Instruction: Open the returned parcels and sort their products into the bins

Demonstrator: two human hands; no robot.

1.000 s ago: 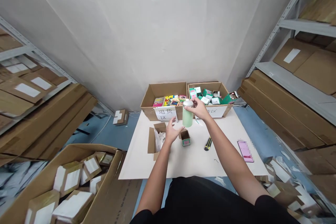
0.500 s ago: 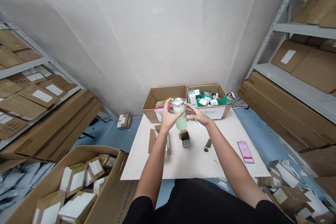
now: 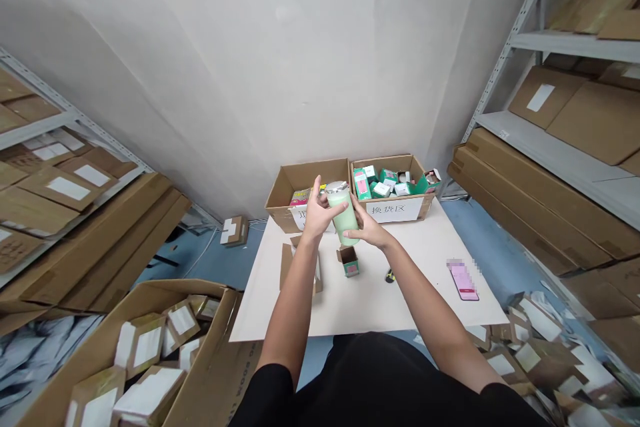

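A pale green jar with a silver lid (image 3: pixel 344 219) is held above the table, tilted a little. My left hand (image 3: pixel 318 213) grips it from the left, with the thumb across its front and the index finger pointing up. On the other side, my right hand (image 3: pixel 369 225) is wrapped around the lower part. Just below the jar stands a small green box (image 3: pixel 351 268) with its top flaps open. An opened brown carton (image 3: pixel 287 265) lies partly hidden behind my left forearm. The yellow and black cutter (image 3: pixel 390 275) shows beside my right forearm, which covers part of it.
Two labelled cardboard boxes stand at the table's back: the left box (image 3: pixel 277 205) holds colourful packs, the right box (image 3: pixel 426 204) several green cartons. A phone (image 3: pixel 465 282) lies on the right. A large carton (image 3: pixel 210 340) of parcels stands at left; shelves (image 3: pixel 575 45) flank both sides.
My right hand has closed in on the jar's lower right side. The jar has gone from upright to slightly tilted. More of the cutter is covered by my right forearm.
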